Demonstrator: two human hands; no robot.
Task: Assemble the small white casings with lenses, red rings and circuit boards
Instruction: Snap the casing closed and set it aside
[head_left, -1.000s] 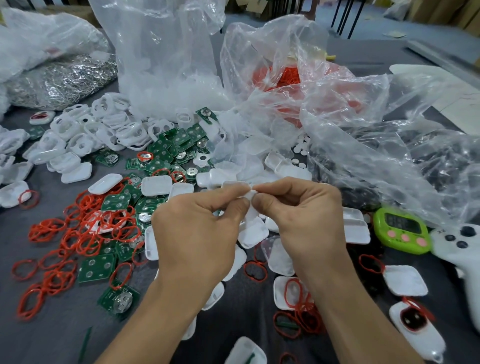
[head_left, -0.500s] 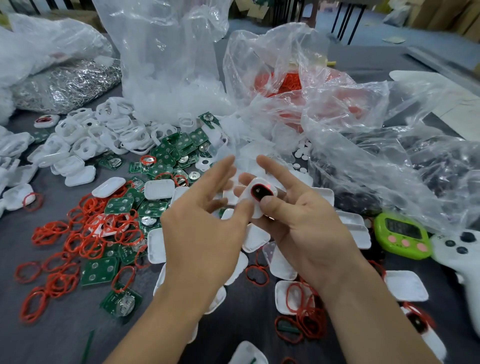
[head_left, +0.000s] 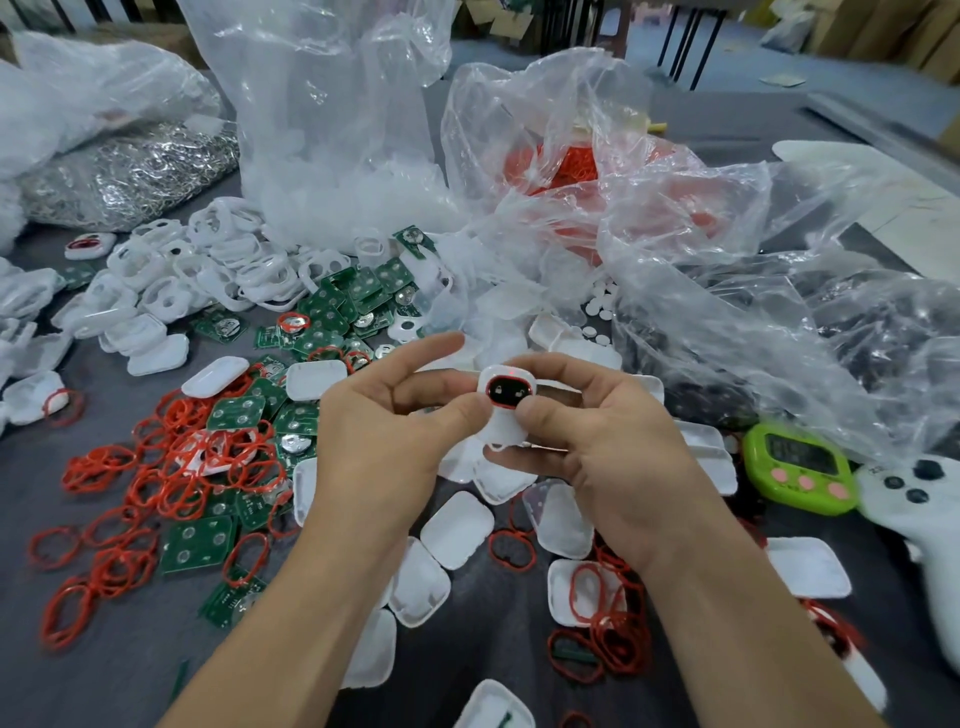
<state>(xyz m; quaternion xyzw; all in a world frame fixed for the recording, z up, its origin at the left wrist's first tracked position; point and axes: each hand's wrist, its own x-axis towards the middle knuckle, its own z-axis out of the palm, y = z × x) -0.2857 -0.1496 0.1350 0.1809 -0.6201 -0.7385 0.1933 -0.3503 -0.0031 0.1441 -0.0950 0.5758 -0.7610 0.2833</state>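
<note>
- The right hand (head_left: 597, 447) cradles the white casing (head_left: 506, 415) from behind and below, with its thumb curled onto the front lower edge. The left hand (head_left: 395, 431) pinches the casing's left side with its thumb, forefinger lifted straight and clear.
- The casing is held above the table between both hands, face up towards the person. A red ring (head_left: 489, 391) frames its dark lens (head_left: 509, 391).
- It looks very light: a stiff, thin, smooth plastic shell that could easily slip. The outer rim seems the safest hold, keeping thumbs off the lens, which would likely smudge or push inward.
- The ring looks soft and springy, so an uneven squeeze might roll it out of its seat.
- Below lie loose white shells (head_left: 457, 530). To the left are spare rings (head_left: 171, 467) and green circuit boards (head_left: 332, 312).
- Plastic bags (head_left: 332, 130) stand behind, with a green timer (head_left: 797, 467) and a white controller (head_left: 914, 499) at right.
</note>
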